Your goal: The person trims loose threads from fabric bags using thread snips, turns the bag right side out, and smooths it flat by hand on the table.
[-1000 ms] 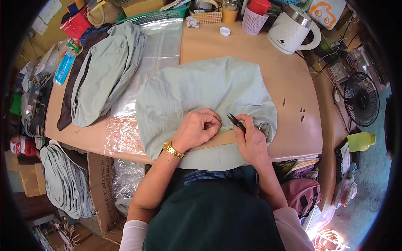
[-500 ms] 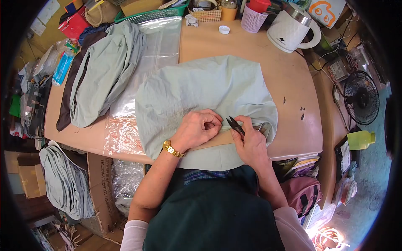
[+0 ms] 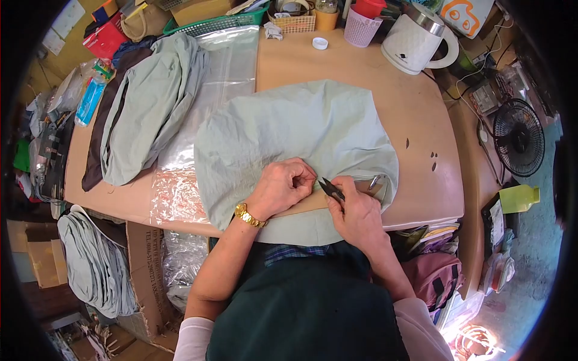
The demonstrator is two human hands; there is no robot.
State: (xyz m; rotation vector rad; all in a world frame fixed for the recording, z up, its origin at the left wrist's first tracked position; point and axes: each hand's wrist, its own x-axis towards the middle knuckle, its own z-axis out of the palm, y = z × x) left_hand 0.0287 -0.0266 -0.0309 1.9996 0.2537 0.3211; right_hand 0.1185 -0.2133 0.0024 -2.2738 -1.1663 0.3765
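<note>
Trimming, apparently: left hand (image 3: 282, 186) is pinching cloth (image 3: 292, 126) by near edge of table (image 3: 424, 201), right hand (image 3: 358, 213) is gripping scissors (image 3: 332, 191); next snip likely needing steadiness.

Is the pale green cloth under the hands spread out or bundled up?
Spread out: the pale green cloth lies broad and mostly flat on the table, with shallow wrinkles.

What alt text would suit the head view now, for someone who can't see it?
A right hand holds small black snips, tips close to the left hand, which pinches at a pale green cloth spread on a tan table. Similar cloth lies toward the left; a white kettle stands toward the far right.
</note>
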